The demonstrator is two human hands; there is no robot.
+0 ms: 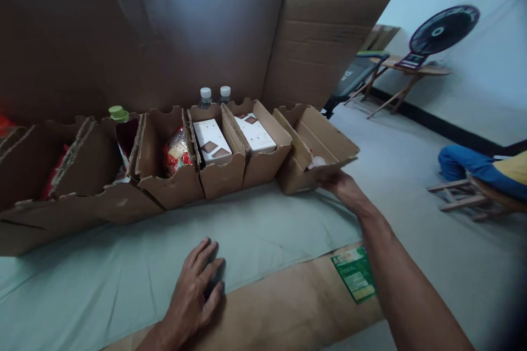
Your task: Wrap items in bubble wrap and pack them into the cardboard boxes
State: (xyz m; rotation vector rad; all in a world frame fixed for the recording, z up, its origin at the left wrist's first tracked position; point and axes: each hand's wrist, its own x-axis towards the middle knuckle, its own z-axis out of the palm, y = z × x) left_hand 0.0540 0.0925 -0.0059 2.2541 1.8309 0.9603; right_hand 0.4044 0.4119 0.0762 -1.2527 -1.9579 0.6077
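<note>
My right hand (pixel 341 189) grips the lower front corner of the rightmost cardboard box (pixel 290 175), which stands slightly turned away from the row. Its fingertips are partly hidden by the box. Inside that box shows a small whitish item with a bit of red (pixel 316 162), too small to name. My left hand (pixel 197 290) lies over the pale green cloth (pixel 135 268), fingers spread and holding nothing. Just left of the gripped box, two open cardboard boxes each contain a white carton, the nearer one to it being a white carton (pixel 256 134) with brown diamond shapes.
Farther left, cardboard bins hold red packets (pixel 178 153) and a green-capped container (pixel 118 113). Two white-capped bottles (pixel 206 97) stand behind the row, before a tall cardboard screen (pixel 197 43). A brown cardboard sheet (pixel 288 301) lies along the front. A fan (pixel 440 32) and a seated person (pixel 473 167) are to the right.
</note>
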